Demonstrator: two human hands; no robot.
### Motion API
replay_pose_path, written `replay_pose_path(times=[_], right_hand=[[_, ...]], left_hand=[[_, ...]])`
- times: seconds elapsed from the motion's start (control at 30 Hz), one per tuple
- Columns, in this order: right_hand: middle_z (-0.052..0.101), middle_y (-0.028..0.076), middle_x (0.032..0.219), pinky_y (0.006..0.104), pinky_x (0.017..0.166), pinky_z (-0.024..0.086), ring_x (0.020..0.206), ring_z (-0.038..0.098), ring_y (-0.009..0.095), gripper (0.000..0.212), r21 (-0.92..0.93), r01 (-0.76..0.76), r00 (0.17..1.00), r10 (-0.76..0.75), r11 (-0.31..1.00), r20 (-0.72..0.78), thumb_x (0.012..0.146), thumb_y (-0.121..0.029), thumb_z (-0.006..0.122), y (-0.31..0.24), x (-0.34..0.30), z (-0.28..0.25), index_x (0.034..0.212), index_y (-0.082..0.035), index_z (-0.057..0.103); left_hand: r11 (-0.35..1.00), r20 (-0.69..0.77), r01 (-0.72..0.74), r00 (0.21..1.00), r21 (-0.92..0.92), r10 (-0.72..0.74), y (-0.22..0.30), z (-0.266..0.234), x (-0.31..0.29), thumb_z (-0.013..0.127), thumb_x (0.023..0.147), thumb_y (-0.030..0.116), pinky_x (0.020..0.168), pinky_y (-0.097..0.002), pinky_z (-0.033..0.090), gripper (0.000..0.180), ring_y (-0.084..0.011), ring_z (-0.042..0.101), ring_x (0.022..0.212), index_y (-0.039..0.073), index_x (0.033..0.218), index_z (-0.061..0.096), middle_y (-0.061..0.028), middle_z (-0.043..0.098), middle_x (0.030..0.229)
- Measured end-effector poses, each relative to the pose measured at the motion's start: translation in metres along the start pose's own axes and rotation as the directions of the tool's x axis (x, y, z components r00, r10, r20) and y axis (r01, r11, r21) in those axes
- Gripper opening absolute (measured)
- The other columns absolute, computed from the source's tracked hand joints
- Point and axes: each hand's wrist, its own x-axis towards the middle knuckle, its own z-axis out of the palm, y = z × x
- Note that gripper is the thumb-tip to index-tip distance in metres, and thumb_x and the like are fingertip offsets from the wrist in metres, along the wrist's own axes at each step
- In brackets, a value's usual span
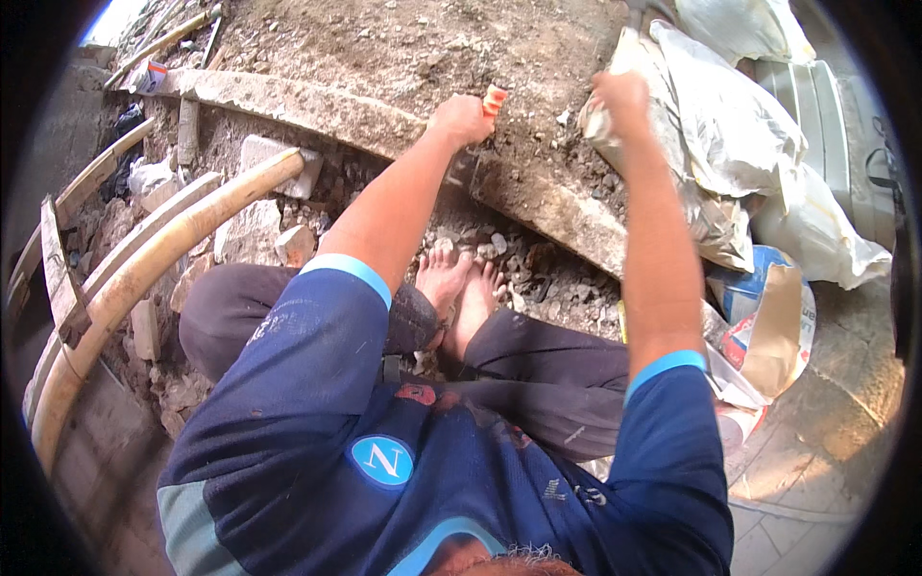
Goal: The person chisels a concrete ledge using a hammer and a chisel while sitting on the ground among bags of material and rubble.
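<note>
My left hand is closed round a tool with a ribbed orange-red grip, which looks like a chisel; its lower part is hidden by the hand and against the soil. To the right, my right hand is raised, smeared by motion and closed. A grey metal hammer head shows above it at the top edge, and the handle blends with the pale bags behind. Both hands are above a dirt-covered concrete slab with a broken edge.
My bare feet rest among rubble below the slab edge. White sacks lie at the right, above a torn blue-and-white paper bag. A curved pale pole, planks and stone chunks lie at the left.
</note>
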Motion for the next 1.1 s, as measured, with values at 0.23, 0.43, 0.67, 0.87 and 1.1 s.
replay_pose_path(times=[0.23, 0.43, 0.67, 0.87, 1.1], right_hand=[[0.066, 0.013, 0.071, 0.0333, 0.053, 0.051, 0.057, 0.062, 0.018, 0.020, -0.380, 0.093, 0.918, 0.069, 0.920, 0.391, 0.074, -0.005, 0.060, -0.027, -0.011, -0.016, 0.089, 0.008, 0.065], [0.065, 0.015, 0.071, 0.0364, 0.058, 0.052, 0.059, 0.062, 0.023, 0.026, -0.186, -0.013, 1.000, 0.012, 0.982, -0.007, 0.080, -0.009, 0.058, 0.010, -0.019, 0.020, 0.098, 0.010, 0.061], [0.056, 0.009, 0.061, 0.0323, 0.039, 0.040, 0.045, 0.051, 0.016, 0.012, -0.057, 0.001, 0.989, 0.008, 0.998, 0.148, 0.072, -0.002, 0.064, -0.029, -0.012, -0.035, 0.078, 0.007, 0.059], [0.068, 0.015, 0.076, 0.0331, 0.053, 0.053, 0.061, 0.065, 0.019, 0.021, -0.433, 0.078, 0.976, 0.020, 0.898, 0.219, 0.073, -0.005, 0.064, 0.011, -0.033, 0.014, 0.091, 0.006, 0.067], [0.067, 0.017, 0.069, 0.0354, 0.059, 0.053, 0.062, 0.066, 0.023, 0.021, -0.048, -0.076, 0.990, 0.081, 0.996, 0.119, 0.074, -0.009, 0.062, 0.004, 0.010, -0.022, 0.087, 0.008, 0.066]], left_hand=[[0.999, 0.036, 0.049, 0.998, 0.001, -0.050, -0.005, 0.000, -0.009, 0.064, 0.081, 0.028, 0.092, -0.0416, 0.052, 0.032, -0.0321, 0.065, 0.106, 0.007, 0.104, 0.072, -0.0178, 0.069, 0.111], [0.999, -0.034, 0.036, 0.999, -0.021, -0.037, 0.003, -0.004, -0.008, 0.074, 0.079, 0.034, 0.088, -0.0430, 0.052, 0.033, -0.0330, 0.067, 0.100, 0.009, 0.099, 0.072, -0.0161, 0.071, 0.103], [1.000, -0.033, 0.025, 0.999, 0.000, -0.025, -0.002, -0.005, -0.009, 0.063, 0.082, 0.032, 0.089, -0.0424, 0.052, 0.033, -0.0338, 0.066, 0.101, 0.006, 0.099, 0.073, -0.0177, 0.070, 0.105], [0.999, -0.004, 0.029, 1.000, 0.026, -0.028, 0.003, -0.014, -0.013, 0.059, 0.083, 0.029, 0.089, -0.0417, 0.053, 0.033, -0.0331, 0.067, 0.100, 0.005, 0.101, 0.072, -0.0182, 0.070, 0.105], [0.999, -0.005, 0.037, 0.999, -0.014, -0.037, 0.014, -0.014, -0.015, 0.065, 0.080, 0.029, 0.090, -0.0419, 0.053, 0.034, -0.0341, 0.066, 0.103, 0.004, 0.102, 0.072, -0.0189, 0.069, 0.109]])
